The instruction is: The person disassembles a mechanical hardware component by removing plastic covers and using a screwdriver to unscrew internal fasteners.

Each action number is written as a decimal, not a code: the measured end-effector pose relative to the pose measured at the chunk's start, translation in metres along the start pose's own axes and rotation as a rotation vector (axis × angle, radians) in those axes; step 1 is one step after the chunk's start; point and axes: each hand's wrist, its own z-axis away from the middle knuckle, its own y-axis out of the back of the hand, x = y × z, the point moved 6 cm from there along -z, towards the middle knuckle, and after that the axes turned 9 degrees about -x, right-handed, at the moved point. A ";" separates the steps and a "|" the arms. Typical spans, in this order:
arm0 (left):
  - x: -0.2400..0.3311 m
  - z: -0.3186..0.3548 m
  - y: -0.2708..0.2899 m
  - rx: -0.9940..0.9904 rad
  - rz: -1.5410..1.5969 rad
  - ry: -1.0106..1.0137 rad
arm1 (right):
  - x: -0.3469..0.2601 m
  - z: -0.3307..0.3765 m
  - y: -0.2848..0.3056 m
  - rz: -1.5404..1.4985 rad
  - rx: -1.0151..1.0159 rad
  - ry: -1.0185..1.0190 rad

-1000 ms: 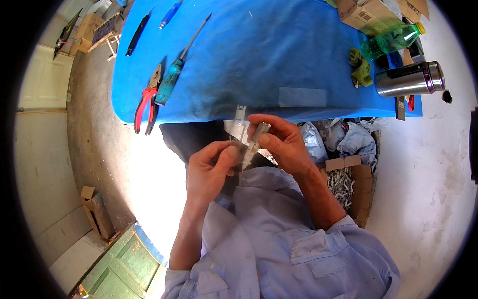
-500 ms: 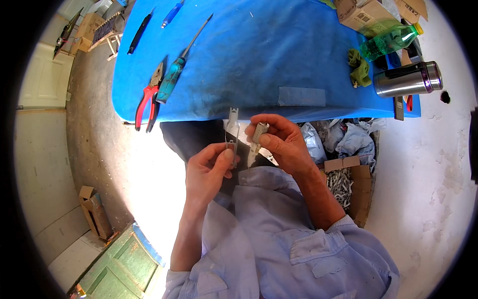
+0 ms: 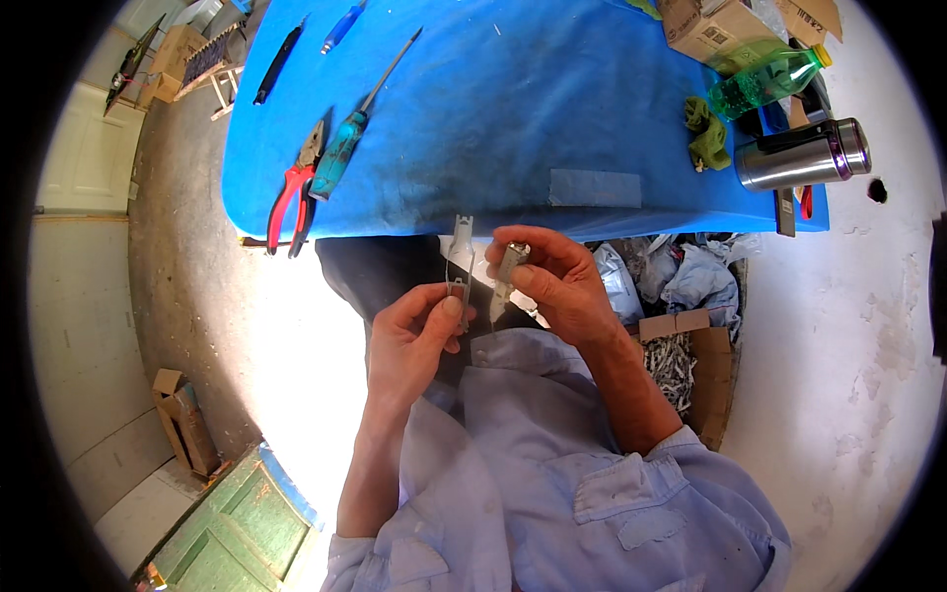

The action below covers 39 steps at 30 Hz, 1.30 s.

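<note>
My left hand (image 3: 416,337) pinches a thin flat grey metal piece (image 3: 461,247) that stands upright, its forked top reaching the near edge of the blue table (image 3: 513,109). My right hand (image 3: 557,283) grips a small grey metal part (image 3: 510,263) right beside it, a short gap between the two pieces. Both hands hover over my lap, just in front of the table edge.
Red-handled pliers (image 3: 293,189) and a green-handled screwdriver (image 3: 350,138) lie at the table's left. A steel flask (image 3: 801,156), green bottle (image 3: 767,81), green rag (image 3: 706,133) and cardboard boxes (image 3: 712,28) sit at its right. An open box of small metal parts (image 3: 681,363) stands on the floor.
The two metal pieces, held together a second ago, have been drawn apart; the flat piece now stands upright in my left hand and the small part sits in my right.
</note>
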 end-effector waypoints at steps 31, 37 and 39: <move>-0.005 0.004 0.008 0.041 0.012 -0.002 | 0.019 -0.005 0.005 -0.280 0.235 -0.145; -0.008 0.008 0.015 0.075 0.029 0.007 | 0.024 -0.001 0.011 -0.285 0.285 -0.137; -0.009 0.009 0.018 0.091 0.031 0.005 | 0.026 0.000 0.010 -0.293 0.302 -0.145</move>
